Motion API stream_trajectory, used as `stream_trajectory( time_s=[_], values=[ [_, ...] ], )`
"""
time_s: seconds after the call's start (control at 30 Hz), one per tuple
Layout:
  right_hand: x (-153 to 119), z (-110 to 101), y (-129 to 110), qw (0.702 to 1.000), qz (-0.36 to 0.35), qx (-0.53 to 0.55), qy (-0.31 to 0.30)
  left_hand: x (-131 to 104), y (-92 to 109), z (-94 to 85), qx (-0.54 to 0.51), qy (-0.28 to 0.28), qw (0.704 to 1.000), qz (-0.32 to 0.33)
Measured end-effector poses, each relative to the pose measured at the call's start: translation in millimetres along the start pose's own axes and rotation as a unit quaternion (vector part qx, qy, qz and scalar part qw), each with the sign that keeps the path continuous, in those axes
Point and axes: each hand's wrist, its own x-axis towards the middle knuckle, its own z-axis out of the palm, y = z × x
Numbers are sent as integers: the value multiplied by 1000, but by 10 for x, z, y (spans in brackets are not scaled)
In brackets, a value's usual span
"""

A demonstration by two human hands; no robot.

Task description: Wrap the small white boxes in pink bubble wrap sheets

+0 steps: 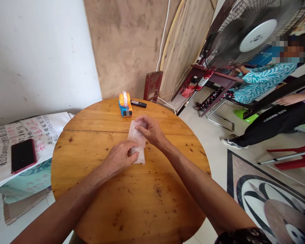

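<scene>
A piece of whitish, translucent bubble wrap (137, 137) lies on the round wooden table (132, 200), folded or bunched near its lower end. My left hand (122, 154) has its thumb and fingers curled on the lower left part of the wrap. At the upper right part, my right hand (151, 130) grips the wrap between thumb and fingers. Whether anything is inside the wrap cannot be made out. Beyond the hands stands an orange and blue tape dispenser (125, 104) with a roll of tape. A black object (138, 103) lies beside it.
To the left, a phone (23, 155) rests on printed white sacking (51, 127). A red wooden chair (153, 85) stands behind the table. At the right are a large fan (256, 35), a seated person (266, 81) and another person's leg (269, 125).
</scene>
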Motion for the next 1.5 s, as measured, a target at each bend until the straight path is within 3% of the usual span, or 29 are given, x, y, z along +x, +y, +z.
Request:
stream_trajectory(
  time_s=[0.07, 0.2, 0.37, 0.47, 0.53, 0.63, 0.9, 1.13, 1.4, 1.5],
  values=[
    [-132, -26, -116, 998, -40, -38, -6, -13, -1, 12, 12, 16, 1000, 7],
    [-345, -36, -225, 997, -49, -53, -4, -67, 71, 7, 81, 80, 993, 10],
    [-573, 2, -306, 996, -57, -66, -14, -89, 105, 15, 109, 124, 984, -65],
    [-773, 64, -331, 995, -61, -73, -14, -81, 58, 30, 83, 149, 983, -64],
    [-902, 114, -321, 996, -60, -67, -10, -75, 30, 31, 63, 140, 988, -24],
    [-1026, 179, -285, 997, -51, -61, 1, -60, 20, 17, 36, 79, 996, 29],
    [-1103, 242, -205, 993, -57, -105, 9, -94, -68, -99, -35, -13, 996, 77],
    [-1113, 195, -222, 990, -76, -115, -8, -243, -119, -31, 8, -11, 991, 133],
    [-1110, 133, -195, 974, -131, -177, -44, -163, -65, 65, -71, 17, 992, 105],
    [-1064, 130, -193, 975, -145, -166, -32, -122, -44, 35, -166, -6, 985, 43]
  ],
)
